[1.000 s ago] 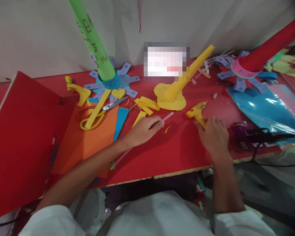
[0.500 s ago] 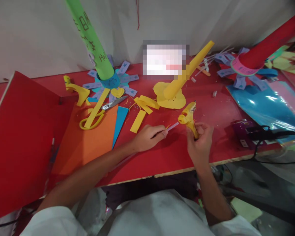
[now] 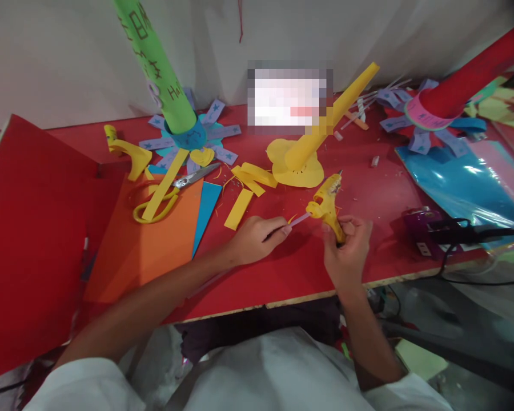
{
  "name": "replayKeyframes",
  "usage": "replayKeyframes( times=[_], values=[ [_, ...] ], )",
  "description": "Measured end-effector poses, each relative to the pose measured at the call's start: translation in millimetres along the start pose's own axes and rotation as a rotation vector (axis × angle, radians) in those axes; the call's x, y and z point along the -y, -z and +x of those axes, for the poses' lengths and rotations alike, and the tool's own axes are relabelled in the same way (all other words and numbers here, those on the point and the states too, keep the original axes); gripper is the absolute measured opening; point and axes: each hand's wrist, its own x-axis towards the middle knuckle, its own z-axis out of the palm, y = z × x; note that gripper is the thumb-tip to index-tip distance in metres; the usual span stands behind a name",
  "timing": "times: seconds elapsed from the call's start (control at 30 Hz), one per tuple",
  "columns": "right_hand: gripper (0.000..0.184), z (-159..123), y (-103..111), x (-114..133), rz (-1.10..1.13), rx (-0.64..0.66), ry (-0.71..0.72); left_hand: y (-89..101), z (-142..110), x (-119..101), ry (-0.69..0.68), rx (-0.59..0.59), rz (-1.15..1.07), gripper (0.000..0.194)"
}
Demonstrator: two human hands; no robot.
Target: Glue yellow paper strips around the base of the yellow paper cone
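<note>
My right hand point(image 3: 346, 248) is closed round the grip of a small yellow glue gun point(image 3: 326, 202), held above the red table point(image 3: 300, 268) with its nozzle pointing up and away. My left hand point(image 3: 257, 237) pinches a thin clear glue stick point(image 3: 298, 219) whose tip touches the back of the gun. A yellow paper cone point(image 3: 329, 120) on a yellow flower-shaped base point(image 3: 297, 171) lies just beyond the gun.
Yellow-handled scissors point(image 3: 167, 197), yellow paper strips point(image 3: 244, 191), orange point(image 3: 149, 240) and blue sheets lie at left beside a big red board point(image 3: 34, 240). A green tube point(image 3: 158, 65) and a red tube point(image 3: 471, 71) stand on paper flowers. A purple power strip point(image 3: 424, 231) and blue film point(image 3: 458, 182) sit at right.
My right hand picked the glue gun up off the table and brought it left. My left hand moved the glue stick's tip up to the gun's back.
</note>
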Motion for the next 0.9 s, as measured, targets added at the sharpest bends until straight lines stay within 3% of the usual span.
replayKeyframes(
  times=[0.37, 0.7, 0.9],
  values=[
    [0.040, -2.6, -2.4, -6.5, -0.071, -0.118, 0.055, 1.9, -1.1, -5.1, 0.004, 0.039, -0.085, 0.045],
    [0.038, -1.8, -2.2, -6.6, -0.042, -0.113, 0.087, -2.8, 1.0, 0.3, -0.015, -0.050, -0.041, 0.031],
    [0.040, -3.1, -2.3, -8.1, -0.021, -0.104, 0.073, 0.6, 0.6, -2.9, -0.013, 0.015, -0.094, 0.038]
  ],
)
